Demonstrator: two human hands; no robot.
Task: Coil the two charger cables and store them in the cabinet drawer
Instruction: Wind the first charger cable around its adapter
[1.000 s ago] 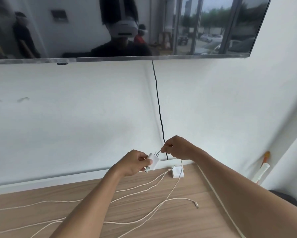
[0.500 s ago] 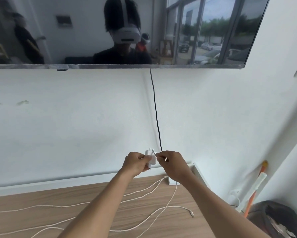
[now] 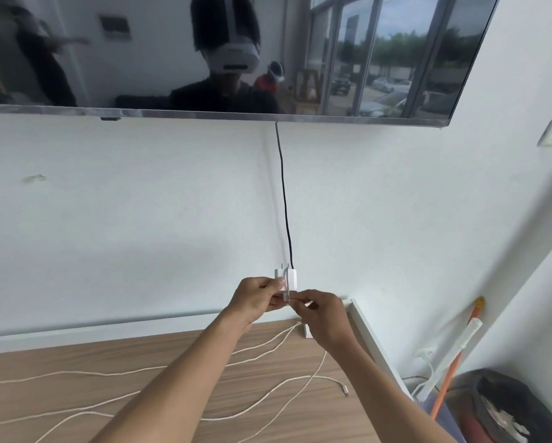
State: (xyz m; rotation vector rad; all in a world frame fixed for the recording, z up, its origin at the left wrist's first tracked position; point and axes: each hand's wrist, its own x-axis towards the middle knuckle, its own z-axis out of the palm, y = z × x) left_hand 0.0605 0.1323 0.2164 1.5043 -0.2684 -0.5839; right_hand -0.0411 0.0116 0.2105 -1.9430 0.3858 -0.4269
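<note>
Now the left hand (image 3: 255, 298) has its fingers curled round the white plug (image 3: 291, 278), up above the counter (image 3: 76, 353), and the right hand (image 3: 324, 318), at 4 o'clock from it, pinches the cable (image 3: 320, 366) by the plug. To wind well, I think the left hand should hold the plug steady while the right lays each turn snug, letting the loose cable at 6 o'clock slide up; the other cable (image 3: 76, 374) lies at 8 o'clock.

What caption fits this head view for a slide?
Left hand holds a white charger plug while the right hand pinches its cable above the wooden surface.
</note>
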